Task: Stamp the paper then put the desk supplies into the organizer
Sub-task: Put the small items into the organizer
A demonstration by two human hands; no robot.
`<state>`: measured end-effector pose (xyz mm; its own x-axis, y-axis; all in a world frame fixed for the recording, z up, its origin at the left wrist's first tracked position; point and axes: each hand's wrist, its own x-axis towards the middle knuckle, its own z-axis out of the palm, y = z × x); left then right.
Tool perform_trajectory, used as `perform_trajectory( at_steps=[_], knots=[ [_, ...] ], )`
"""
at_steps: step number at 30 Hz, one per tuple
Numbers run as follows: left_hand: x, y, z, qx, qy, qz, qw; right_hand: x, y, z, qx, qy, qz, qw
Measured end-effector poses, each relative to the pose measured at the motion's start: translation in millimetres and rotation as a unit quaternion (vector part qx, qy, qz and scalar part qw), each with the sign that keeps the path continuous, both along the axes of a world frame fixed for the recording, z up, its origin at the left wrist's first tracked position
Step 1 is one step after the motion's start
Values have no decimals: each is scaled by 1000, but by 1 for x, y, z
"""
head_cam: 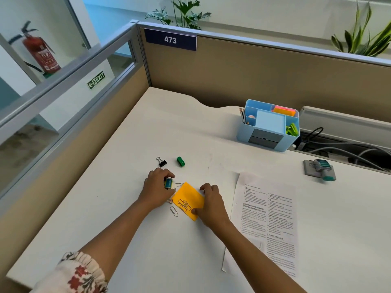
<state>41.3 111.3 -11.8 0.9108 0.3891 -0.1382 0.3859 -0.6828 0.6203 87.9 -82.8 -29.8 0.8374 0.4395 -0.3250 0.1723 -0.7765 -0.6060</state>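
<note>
**Gathering paper clips on the orange note**

Left hand (157, 188) gripping a small blue box (168, 183); right hand (209, 205) pinching the orange note (189, 200) at its right edge, paper clips (184, 205) heaped on it. Best kept level and slightly cupped. Loose clips (174, 211) left beside it on the desk (131, 144). Organizer (268, 125) far right; stamp (320, 169) beyond the paper (268, 220).

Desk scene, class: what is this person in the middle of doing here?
A person is gathering loose supplies on a white desk. The left hand holds a small blue box; the right hand pinches an orange sticky-note sheet carrying several metal paper clips. A black binder clip, a small green block and the light-blue plastic organizer sit beyond.
</note>
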Motion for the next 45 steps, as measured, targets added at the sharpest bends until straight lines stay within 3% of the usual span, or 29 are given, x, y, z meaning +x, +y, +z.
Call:
perform_trajectory(
  at_steps=[11,15,21,29,34,40,45],
  knots=[
    [-5,-7,-10,-15,-23,65,998,2,-6,-1,-59,-5,-24,998],
    [-4,-10,-12,39,-16,100,994,5,-15,2,18,-30,-53,998],
    [-2,-13,-16,43,-6,134,990,19,-25,18,159,-117,-73,978],
    [9,-25,-9,12,-61,154,986,72,-55,44,301,-152,-181,924],
    [21,-37,0,7,-116,141,983,139,-91,74,280,-251,-226,899],
    [38,-54,10,-83,-183,125,972,228,-131,113,237,-385,-227,863],
    [50,-70,12,-131,-199,111,965,289,-145,126,139,-434,-167,874]
  ],
)
